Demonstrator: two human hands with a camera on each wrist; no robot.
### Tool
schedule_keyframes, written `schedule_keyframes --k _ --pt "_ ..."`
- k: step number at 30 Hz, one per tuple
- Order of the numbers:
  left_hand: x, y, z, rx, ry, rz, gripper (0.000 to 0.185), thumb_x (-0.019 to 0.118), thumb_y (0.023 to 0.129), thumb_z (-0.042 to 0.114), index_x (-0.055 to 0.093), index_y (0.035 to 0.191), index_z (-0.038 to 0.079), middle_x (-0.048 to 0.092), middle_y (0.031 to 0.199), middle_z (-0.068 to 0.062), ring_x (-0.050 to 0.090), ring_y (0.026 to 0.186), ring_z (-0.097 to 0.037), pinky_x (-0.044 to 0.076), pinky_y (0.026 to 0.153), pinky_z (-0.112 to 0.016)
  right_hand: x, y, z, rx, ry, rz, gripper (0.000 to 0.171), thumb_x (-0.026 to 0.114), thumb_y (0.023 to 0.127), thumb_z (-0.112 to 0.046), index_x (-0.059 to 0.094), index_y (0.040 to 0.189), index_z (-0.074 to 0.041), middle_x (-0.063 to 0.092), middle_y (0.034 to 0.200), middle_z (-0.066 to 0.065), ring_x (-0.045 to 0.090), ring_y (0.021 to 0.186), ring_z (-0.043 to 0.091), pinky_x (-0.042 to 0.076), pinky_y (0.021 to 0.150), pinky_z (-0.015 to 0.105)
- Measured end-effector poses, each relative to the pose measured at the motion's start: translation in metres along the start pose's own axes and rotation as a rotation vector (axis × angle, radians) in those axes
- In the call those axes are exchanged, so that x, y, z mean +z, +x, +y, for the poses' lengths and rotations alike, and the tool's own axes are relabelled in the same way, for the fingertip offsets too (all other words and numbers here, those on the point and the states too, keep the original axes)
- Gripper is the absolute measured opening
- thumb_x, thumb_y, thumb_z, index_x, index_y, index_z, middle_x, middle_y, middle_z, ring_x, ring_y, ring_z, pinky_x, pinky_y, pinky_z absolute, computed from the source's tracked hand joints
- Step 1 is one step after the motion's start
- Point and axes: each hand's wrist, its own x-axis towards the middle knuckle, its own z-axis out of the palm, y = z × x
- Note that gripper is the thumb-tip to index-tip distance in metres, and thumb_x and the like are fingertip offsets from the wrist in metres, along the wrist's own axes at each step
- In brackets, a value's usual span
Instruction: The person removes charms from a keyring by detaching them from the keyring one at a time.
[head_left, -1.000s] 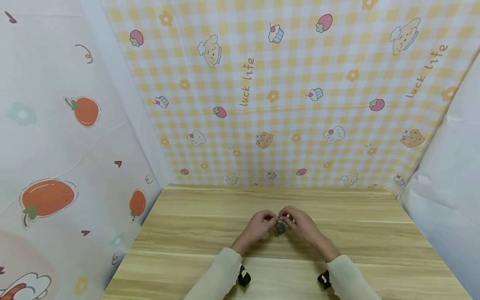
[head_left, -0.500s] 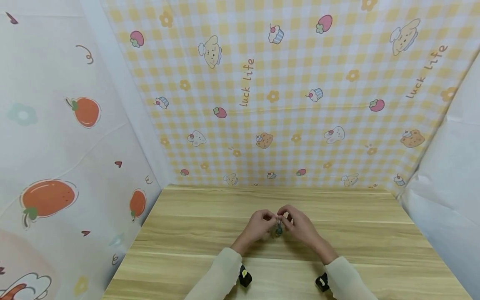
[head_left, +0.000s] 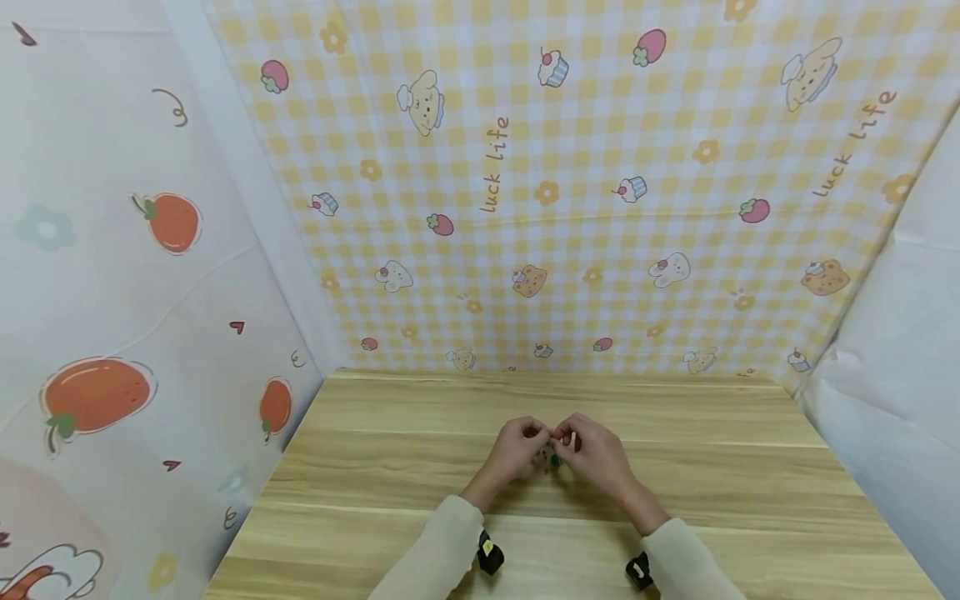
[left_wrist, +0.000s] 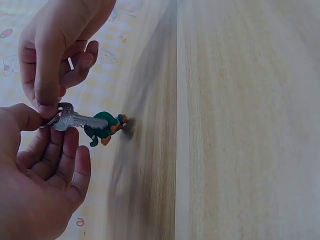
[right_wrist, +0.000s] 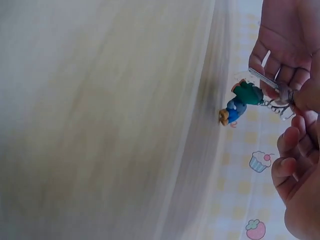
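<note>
I have both hands together above the middle of the bench, raised off the wood so the charm can swing free below my fingers. My left hand pinches the head of one silver key between thumb and forefinger, the other fingers loose and spread beneath it as a cradle. My right hand comes in from the opposite side, thumb and forefinger clamped on the key's head and ring, which steadies the ring while both sets of fingertips work at it. One small figure charm, green and blue with an orange tip, hangs just past my fingertips, clear of the bench. So: one key, one charm, one ring, as far as I can see.
</note>
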Motion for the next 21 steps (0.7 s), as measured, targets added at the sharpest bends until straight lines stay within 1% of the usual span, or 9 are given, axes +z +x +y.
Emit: schedule_keyframes --k 2,5,8,12,16,18,21 --pt "0.0005 -0.0005 0.0010 0.001 0.010 0.005 0.020 0.063 0.107 0.020 0.077 0.106 0.006 0.074 0.097 -0.004 0.060 0.083 -0.009 0.051 0.073 -0.025 0.0003 -0.0002 -0.0015 0.026 0.003 -0.003 0.014 0.083 0.089 -0.006 0.073 0.092 -0.016 0.064 0.084 -0.008 0.048 0.066 -0.002 0.044 0.058 0.020" --pt "0.0011 -0.0007 0.0021 0.019 0.030 0.013 0.019 0.064 0.107 0.020 0.077 0.104 0.007 0.073 0.097 -0.003 0.061 0.082 -0.008 0.052 0.072 -0.025 0.0006 0.0001 -0.0024 0.076 0.040 -0.012 0.013 0.080 0.089 -0.004 0.072 0.092 -0.014 0.064 0.083 -0.006 0.050 0.067 0.000 0.046 0.060 0.021" --pt "0.0014 -0.0005 0.0033 0.040 0.052 0.027 0.018 0.064 0.107 0.020 0.077 0.102 0.009 0.073 0.097 -0.002 0.061 0.085 -0.007 0.053 0.075 -0.025 0.0002 0.0003 -0.0014 0.112 0.094 -0.018 0.014 0.077 0.090 -0.004 0.069 0.091 -0.015 0.063 0.082 -0.006 0.051 0.068 0.002 0.046 0.062 0.022" --pt "0.0008 -0.0006 0.0041 0.060 0.064 0.055 0.017 0.065 0.107 0.020 0.077 0.101 0.010 0.074 0.097 -0.002 0.061 0.088 -0.007 0.052 0.080 -0.027 -0.0007 0.0000 0.0022 0.096 0.138 -0.014 0.018 0.075 0.090 -0.003 0.065 0.090 -0.017 0.060 0.083 -0.006 0.051 0.070 0.004 0.046 0.063 0.022" --pt "-0.0005 -0.0014 0.0024 0.070 0.074 0.061 0.016 0.065 0.106 0.020 0.076 0.102 0.010 0.075 0.098 -0.002 0.062 0.090 -0.007 0.052 0.082 -0.028 -0.0013 -0.0011 0.0049 0.057 0.148 -0.018 0.015 0.074 0.089 -0.003 0.065 0.092 -0.015 0.060 0.084 -0.005 0.050 0.071 0.003 0.046 0.063 0.021" --pt "-0.0008 -0.0019 0.0013 0.079 0.084 0.051 0.014 0.065 0.106 0.019 0.076 0.103 0.010 0.075 0.100 -0.003 0.063 0.092 -0.008 0.053 0.083 -0.028 -0.0017 -0.0015 0.0051 0.060 0.150 -0.024 0.014 0.074 0.089 -0.004 0.066 0.093 -0.014 0.060 0.084 -0.006 0.050 0.070 0.002 0.046 0.063 0.021" --pt "-0.0007 -0.0029 0.0002 0.091 0.088 0.036 0.011 0.066 0.104 0.017 0.075 0.105 0.011 0.074 0.101 -0.002 0.063 0.093 -0.008 0.053 0.085 -0.028 -0.0025 -0.0019 0.0041 0.092 0.162 -0.038 0.015 0.075 0.089 -0.003 0.066 0.094 -0.014 0.061 0.083 -0.006 0.050 0.068 0.000 0.046 0.061 0.021"
